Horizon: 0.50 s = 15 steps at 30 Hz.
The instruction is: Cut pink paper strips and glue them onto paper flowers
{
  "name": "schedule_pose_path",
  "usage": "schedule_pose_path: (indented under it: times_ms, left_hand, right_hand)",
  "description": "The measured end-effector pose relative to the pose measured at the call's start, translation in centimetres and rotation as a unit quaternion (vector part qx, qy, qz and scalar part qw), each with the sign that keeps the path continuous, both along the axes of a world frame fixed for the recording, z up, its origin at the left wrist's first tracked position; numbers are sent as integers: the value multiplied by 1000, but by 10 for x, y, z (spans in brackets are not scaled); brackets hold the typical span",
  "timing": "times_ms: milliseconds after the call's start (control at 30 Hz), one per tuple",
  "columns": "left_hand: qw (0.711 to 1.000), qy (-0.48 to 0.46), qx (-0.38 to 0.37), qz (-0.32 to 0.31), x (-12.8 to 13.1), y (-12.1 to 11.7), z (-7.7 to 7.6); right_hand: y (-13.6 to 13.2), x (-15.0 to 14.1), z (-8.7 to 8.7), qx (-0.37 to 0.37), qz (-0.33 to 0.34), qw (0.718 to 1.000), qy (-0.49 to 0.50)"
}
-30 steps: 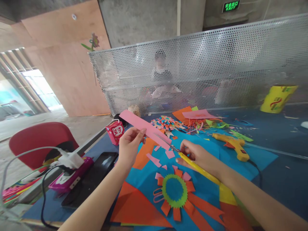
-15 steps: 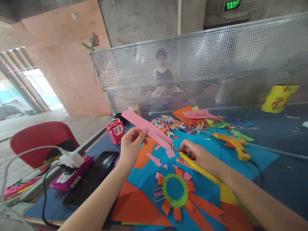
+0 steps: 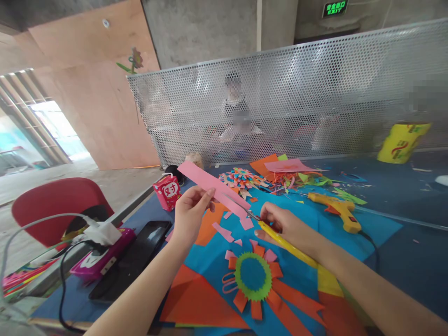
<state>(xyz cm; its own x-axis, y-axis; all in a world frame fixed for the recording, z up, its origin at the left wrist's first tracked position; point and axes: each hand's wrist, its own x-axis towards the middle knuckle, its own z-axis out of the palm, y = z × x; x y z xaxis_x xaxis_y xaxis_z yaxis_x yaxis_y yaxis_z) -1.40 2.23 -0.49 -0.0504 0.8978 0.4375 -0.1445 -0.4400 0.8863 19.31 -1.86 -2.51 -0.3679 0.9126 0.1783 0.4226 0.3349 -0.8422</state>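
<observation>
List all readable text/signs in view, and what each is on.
"EXIT": green sign, upper right; characters above it blurred.
"又寸": red box.
Yellow cylinder: lettering too blurred to read.
Scissors, pink paper strip: no text visible.

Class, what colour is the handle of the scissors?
The scissors' handle is yellow, best seen in the head view.
</observation>
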Motion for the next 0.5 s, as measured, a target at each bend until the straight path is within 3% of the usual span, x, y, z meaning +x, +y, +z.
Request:
schedule_pose_path:
  times_ms: [500]
  left_hand:
    - [1000,3,10,-12,1,2,-3]
  right_hand:
    - [-1,-1,2,3,-14,1000,-7]
